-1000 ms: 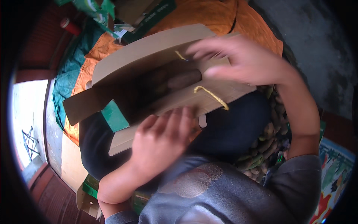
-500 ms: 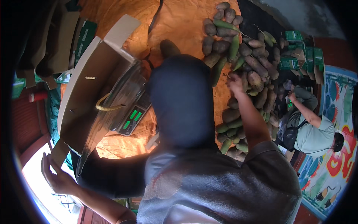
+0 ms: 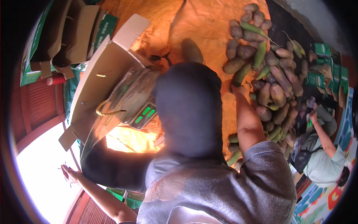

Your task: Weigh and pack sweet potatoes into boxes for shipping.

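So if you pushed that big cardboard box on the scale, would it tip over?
Probably: the cardboard box looks tilted on the scale and overhangs it. Its flaps are open, so it likely flexes. It seems light for its size.

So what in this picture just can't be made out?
- Right hand: in the head view it reaches the pile of fruit, but its fingers are too small to tell a grip.
- Left hand: washed out by glare at the lower left; what it touches is unclear.
- Scale: partly under the cardboard box, display too small to read.
- Lap: hidden by the person's dark cloth.
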Tool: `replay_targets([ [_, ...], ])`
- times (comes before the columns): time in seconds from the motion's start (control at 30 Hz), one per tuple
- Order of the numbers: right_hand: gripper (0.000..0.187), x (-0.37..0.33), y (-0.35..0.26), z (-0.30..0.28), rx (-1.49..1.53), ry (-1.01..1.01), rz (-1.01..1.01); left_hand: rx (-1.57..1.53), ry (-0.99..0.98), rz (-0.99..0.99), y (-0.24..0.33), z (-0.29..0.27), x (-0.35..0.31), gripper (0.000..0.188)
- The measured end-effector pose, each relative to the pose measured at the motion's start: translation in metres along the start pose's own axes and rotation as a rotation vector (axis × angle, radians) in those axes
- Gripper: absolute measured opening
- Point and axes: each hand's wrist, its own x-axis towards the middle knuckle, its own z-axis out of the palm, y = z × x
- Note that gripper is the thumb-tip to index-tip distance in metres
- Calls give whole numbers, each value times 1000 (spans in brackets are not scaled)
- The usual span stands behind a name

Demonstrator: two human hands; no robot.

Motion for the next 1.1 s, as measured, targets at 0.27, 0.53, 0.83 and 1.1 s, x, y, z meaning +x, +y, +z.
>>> replay_targets([
  [0.27,83,-64,1,-14,-69,-210,-12,-235,24,-48,-4,2,3,22],
  [0.53,102,-190,81,-10,-420,-296,-80,-321,1,-109,-8,6,9,27],
  [0.83,68,-196,52,24,-320,-307,-228,-286,27,53,17,5,-12,30],
  [1.1,68,-145,-28,-72,-104,-16,-447,-241,-379,641,94,11,-54,24],
])
